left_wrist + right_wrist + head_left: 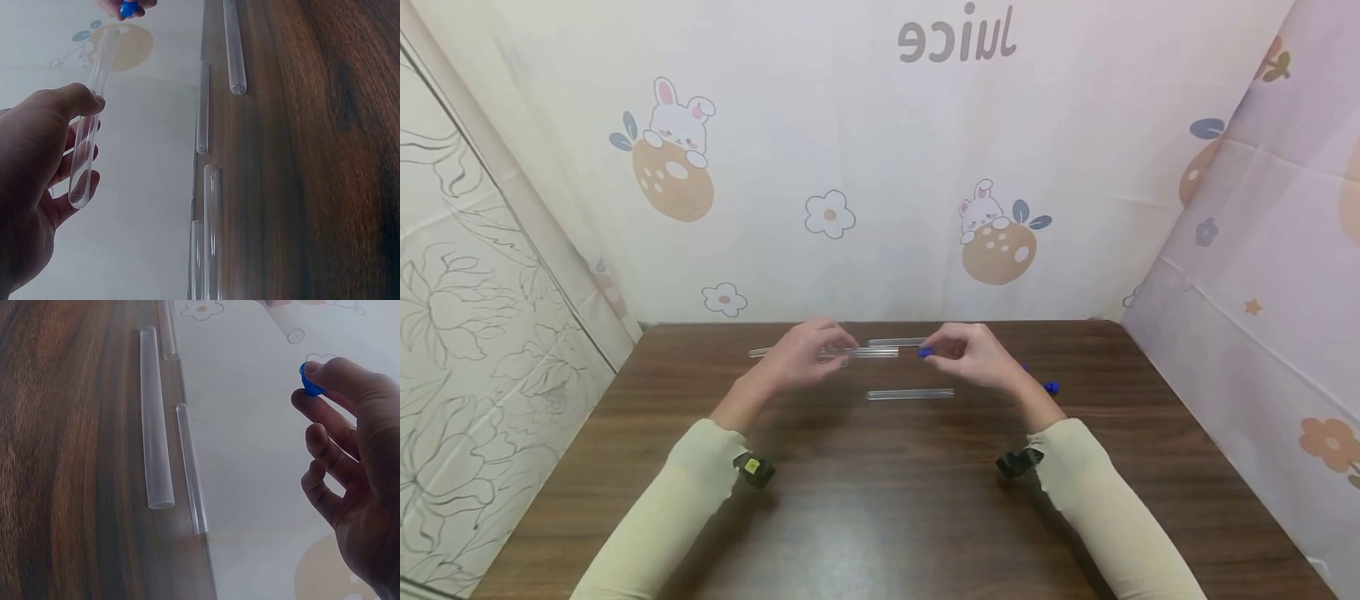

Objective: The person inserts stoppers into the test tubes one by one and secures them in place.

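My left hand (805, 354) holds a clear glass test tube (90, 134) between thumb and fingers, its rounded end low and its mouth tilted up toward the right hand. Between the thumb and index finger of my right hand (973, 357), a small blue stopper (311, 387) is pinched, its other fingers loosely bent. A gap separates the stopper from the tube's mouth in the right wrist view. Both hands are raised over the far part of the table.
On the brown wooden table (880, 483), one tube (910, 394) lies nearer me, another tube (895, 342) farther back. More tubes (212, 231) lie at the left. Right of the right hand sits a blue stopper (1052, 387). A printed curtain (760, 150) hangs behind.
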Demonstrator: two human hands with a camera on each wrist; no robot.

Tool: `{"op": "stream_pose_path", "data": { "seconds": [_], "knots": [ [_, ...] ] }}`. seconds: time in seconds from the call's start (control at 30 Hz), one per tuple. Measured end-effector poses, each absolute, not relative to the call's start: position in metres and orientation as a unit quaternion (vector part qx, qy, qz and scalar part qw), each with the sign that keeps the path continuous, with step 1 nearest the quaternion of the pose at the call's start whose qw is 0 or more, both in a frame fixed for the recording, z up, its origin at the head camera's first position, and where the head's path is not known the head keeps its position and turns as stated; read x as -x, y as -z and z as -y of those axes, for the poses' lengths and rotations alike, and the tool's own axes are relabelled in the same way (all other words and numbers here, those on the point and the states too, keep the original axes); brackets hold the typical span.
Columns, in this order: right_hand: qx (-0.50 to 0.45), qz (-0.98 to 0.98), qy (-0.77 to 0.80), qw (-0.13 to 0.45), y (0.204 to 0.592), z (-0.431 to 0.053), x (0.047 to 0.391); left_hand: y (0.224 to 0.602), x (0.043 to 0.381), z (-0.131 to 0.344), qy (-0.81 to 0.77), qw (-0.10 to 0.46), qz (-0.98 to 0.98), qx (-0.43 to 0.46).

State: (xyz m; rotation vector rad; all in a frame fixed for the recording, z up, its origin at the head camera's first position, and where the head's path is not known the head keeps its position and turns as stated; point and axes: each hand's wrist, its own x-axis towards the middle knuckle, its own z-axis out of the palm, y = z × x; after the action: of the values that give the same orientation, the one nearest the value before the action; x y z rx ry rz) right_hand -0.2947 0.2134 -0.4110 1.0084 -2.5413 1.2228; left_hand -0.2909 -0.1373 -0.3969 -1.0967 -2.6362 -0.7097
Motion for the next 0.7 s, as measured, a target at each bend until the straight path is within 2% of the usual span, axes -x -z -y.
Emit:
{"op": "stream_pose_path", "data": {
  "seconds": [0.7],
  "knots": [
    [-0.328, 0.845, -0.420, 0.051, 0.415, -0.202, 0.294, 0.403, 0.293, 0.122, 0.234, 0.102, 0.887, 0.385]
  ]
}}
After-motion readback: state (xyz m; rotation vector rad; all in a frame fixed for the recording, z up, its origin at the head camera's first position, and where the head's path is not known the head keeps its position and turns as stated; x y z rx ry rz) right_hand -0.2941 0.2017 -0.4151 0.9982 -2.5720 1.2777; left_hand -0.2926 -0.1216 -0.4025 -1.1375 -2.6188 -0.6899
